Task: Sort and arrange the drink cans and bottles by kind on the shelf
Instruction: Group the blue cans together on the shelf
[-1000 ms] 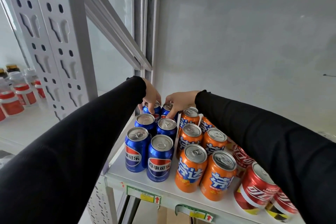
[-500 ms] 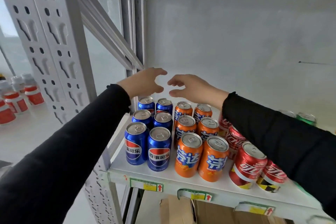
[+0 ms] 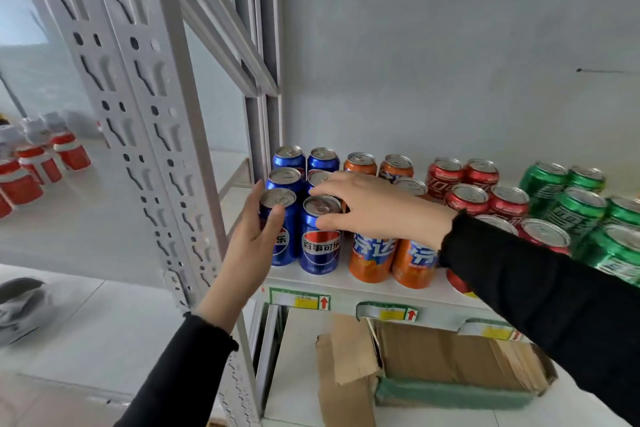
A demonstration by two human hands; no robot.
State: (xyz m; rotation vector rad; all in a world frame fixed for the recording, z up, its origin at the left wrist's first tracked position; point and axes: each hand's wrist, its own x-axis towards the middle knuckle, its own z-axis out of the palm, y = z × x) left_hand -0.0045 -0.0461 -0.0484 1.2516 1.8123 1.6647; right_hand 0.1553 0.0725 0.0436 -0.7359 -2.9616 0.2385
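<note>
Cans stand in rows by colour on the white shelf (image 3: 374,288): blue cans at the left, then orange cans (image 3: 369,253), red cans (image 3: 465,199) and green cans (image 3: 575,208). My left hand (image 3: 254,239) wraps round the front-left blue can (image 3: 278,199) from its left side, thumb across the front. My right hand (image 3: 377,208) reaches over the orange cans and holds the front-right blue can (image 3: 320,243) near its rim, thumb on the side and fingers behind the top. Both cans stand upright on the shelf.
A perforated white shelf upright (image 3: 145,149) rises close to the left of my left hand. An open cardboard box (image 3: 450,360) lies on the level below. Red-labelled bottles (image 3: 69,152) stand on a white surface far left. Price tags (image 3: 299,300) line the shelf edge.
Both hands came down and forward from above the rear cans and closed on the two front blue cans. The view shifted, bringing the green cans into sight.
</note>
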